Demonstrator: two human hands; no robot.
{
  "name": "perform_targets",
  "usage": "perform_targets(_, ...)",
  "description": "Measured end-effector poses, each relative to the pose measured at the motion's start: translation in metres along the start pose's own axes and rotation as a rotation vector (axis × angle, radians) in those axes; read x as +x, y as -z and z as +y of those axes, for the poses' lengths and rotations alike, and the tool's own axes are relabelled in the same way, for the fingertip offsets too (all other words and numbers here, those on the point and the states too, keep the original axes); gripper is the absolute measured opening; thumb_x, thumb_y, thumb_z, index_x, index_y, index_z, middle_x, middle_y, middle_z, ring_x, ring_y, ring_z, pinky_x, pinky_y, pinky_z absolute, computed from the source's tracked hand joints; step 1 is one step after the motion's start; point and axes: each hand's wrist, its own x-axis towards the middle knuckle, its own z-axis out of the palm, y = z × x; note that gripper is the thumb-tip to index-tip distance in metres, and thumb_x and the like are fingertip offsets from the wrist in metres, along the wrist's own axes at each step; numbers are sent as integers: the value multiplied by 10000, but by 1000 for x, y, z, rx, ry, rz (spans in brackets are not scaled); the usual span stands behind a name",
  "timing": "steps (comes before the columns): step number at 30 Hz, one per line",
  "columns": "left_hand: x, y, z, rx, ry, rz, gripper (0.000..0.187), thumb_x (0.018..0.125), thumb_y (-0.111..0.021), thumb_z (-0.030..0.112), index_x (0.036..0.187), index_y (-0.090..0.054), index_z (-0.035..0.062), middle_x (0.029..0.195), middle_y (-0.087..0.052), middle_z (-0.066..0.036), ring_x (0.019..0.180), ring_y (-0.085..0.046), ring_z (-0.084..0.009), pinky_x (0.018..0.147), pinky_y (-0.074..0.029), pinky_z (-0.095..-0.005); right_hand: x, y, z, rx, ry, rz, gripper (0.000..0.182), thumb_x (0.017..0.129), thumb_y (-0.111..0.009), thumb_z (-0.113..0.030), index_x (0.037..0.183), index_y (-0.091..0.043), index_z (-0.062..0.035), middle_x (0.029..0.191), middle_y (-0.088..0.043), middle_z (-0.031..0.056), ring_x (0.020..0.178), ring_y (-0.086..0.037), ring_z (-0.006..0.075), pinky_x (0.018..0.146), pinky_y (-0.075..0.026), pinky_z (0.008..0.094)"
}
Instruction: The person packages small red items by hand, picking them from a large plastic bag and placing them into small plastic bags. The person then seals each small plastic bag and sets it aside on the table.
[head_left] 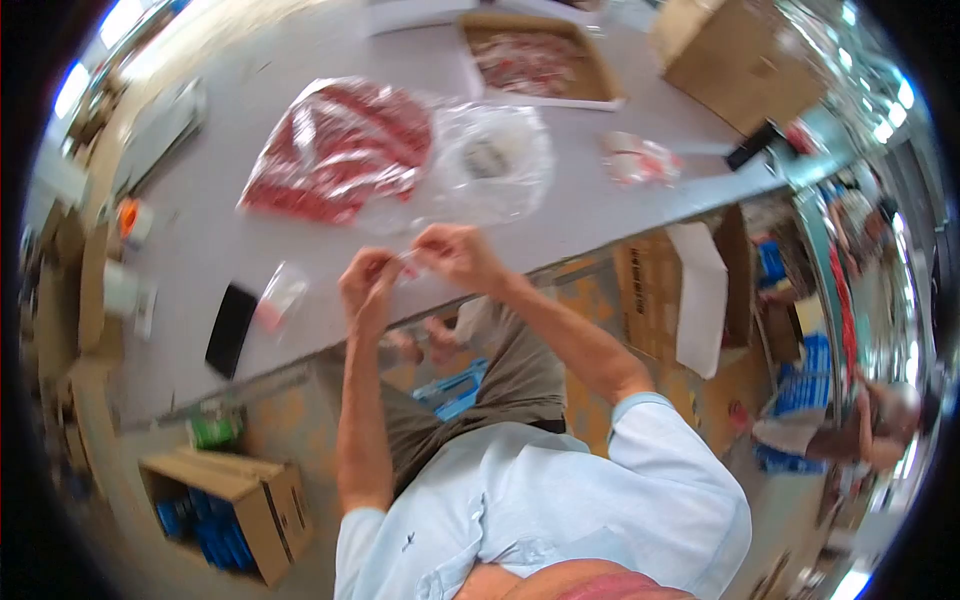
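My left hand [368,285] and my right hand [455,255] meet above the table's near edge, fingers pinched. Between them is a small clear plastic bag [407,268] with something red in it; its contents are too small to make out. Just beyond my hands lies a large clear bag of red pieces [345,150]. Touching its right side is another clear plastic bag [495,160] with a whitish round thing inside. To the left of my left hand, a small clear packet [283,295] with pinkish contents rests near a black phone-like slab [232,330].
A shallow box [540,62] of small red-and-clear packets stands at the back, near a cardboard carton [740,65]. Another packet [640,160] lies at right. Below the table are an open carton [225,510] with blue things and a carton [650,290]. Other people work at right.
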Motion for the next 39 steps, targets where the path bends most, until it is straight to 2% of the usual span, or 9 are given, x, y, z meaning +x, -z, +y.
perform_targets(4, 3, 1, -15, 85, -24, 13, 48, 922, -747, 1, 944, -711, 24, 862, -659, 19, 798, -588, -56, 745, -472, -212, -2, 5, 0, 60, 53, -77, 64, 905, -746, -65, 928, -727, -8, 825, -710, 61, 754, -622, 93, 669, -527, 297)
perform_targets(7, 1, -5, -12, -17, -8, 25, 47, 950, -741, 16, 981, -706, 15, 883, -657, 22, 815, -589, -53, 752, -466, -204, -2, 6, -3, 0, 146, 30, 65, 883, -756, -53, 912, -726, -2, 808, -697, 72, 738, -601, 102, 650, -506, 296)
perform_targets(9, -1, -3, -10, -41, -3, 0, 49, 957, -737, 31, 995, -708, 21, 903, -664, 21, 824, -586, -58, 759, -464, -210, -4, 7, -7, -1, 199, 78, 54, 849, -740, -49, 888, -726, -14, 771, -708, 109, 718, -679, 161, 636, -528, 339)
perform_targets(13, 0, 2, -18, -5, 5, -18, 64, 974, -726, 58, 1027, -709, 26, 934, -667, 17, 846, -576, -69, 779, -460, -217, -13, 7, -6, 42, 173, 83, 65, 861, -758, -42, 890, -726, 7, 792, -700, 89, 714, -648, 138, 640, -522, 306)
perform_targets(16, 2, 5, -25, 123, -30, -19, 54, 970, -721, 31, 1014, -693, 17, 913, -651, 24, 844, -584, -64, 781, -463, -212, -15, 5, -3, 12, 115, 128, 57, 830, -762, -40, 860, -732, -3, 780, -706, 97, 699, -676, 165, 632, -533, 329)
perform_targets(18, 1, 0, -26, 123, -31, -56, 55, 971, -720, 36, 1013, -691, 17, 917, -651, 24, 852, -584, -68, 788, -462, -216, -16, 5, -3, -18, 207, 21, 32, 778, -725, -48, 794, -743, -26, 765, -730, 107, 697, -708, 238, 649, -546, 368)
perform_targets(21, 1, 5, -29, 132, -29, -71, 58, 975, -718, 47, 1015, -690, 16, 928, -653, 19, 859, -585, -74, 800, -463, -222, -17, 8, -3, -125, 241, -15, 39, 782, -731, -37, 810, -728, -11, 775, -726, 124, 704, -718, 233, 627, -542, 357)
perform_targets(27, 0, 5, -26, 67, -13, -70, 81, 985, -716, 66, 1050, -704, 19, 958, -668, 9, 877, -590, -78, 813, -473, -227, -29, 8, -8, -54, 177, 203, 68, 758, -719, -51, 807, -741, -11, 739, -725, 146, 684, -723, 279, 640, -546, 387)
perform_targets(39, -2, 3, -16, 0, -24, -175, 93, 981, -709, 36, 1069, -693, 12, 950, -693, -25, 850, -627, -96, 789, -483, -240, -31, 5, -8, -143, 211, 176, 95, 771, -713, -68, 843, -752, -19, 774, -732, 169, 719, -723, 312, 666, -554, 412)
